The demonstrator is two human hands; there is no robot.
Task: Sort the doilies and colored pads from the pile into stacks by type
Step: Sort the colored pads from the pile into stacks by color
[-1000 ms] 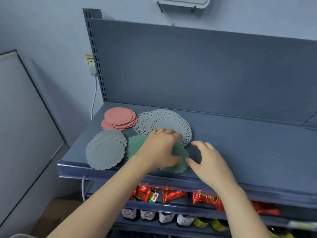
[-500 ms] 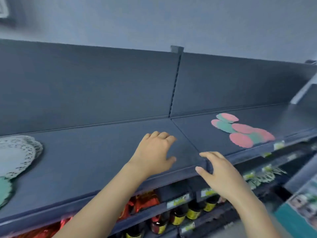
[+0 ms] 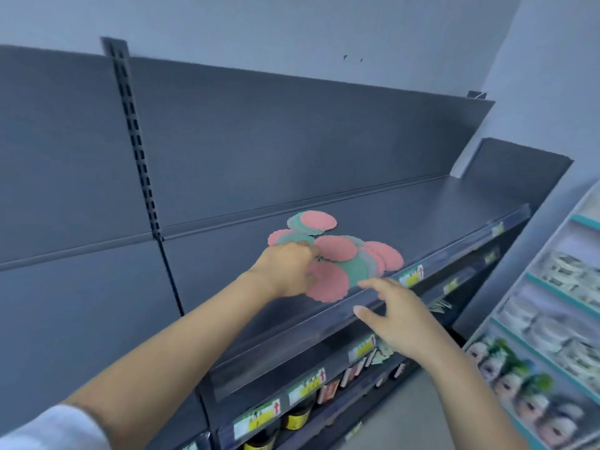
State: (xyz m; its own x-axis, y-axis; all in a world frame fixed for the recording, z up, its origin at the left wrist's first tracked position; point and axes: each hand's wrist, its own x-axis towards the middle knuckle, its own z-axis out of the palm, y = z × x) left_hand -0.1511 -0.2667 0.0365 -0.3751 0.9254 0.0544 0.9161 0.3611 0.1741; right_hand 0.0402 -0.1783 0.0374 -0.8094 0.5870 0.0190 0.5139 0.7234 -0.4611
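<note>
Fingers (image 3: 310, 251) of left hand (image 3: 285, 271) on the pad pile (image 3: 337, 254); right hand (image 3: 396, 316) spread beside it

The person has bare forearms; the left hand (image 3: 285, 267) and right hand (image 3: 397, 316) are ungloved. A white sleeve (image 3: 55, 428) covers the left upper arm.

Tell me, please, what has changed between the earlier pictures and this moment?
The view swung right, away from the sorted stacks, which are now out of frame, to the mixed pile of pink and green pads. The left hand left the green stack and now reaches into the pile's left side, fingers curled on the pads; its grip is unclear. The right hand stays open and empty, hovering by the shelf's front edge. The pile looks undisturbed.
</note>
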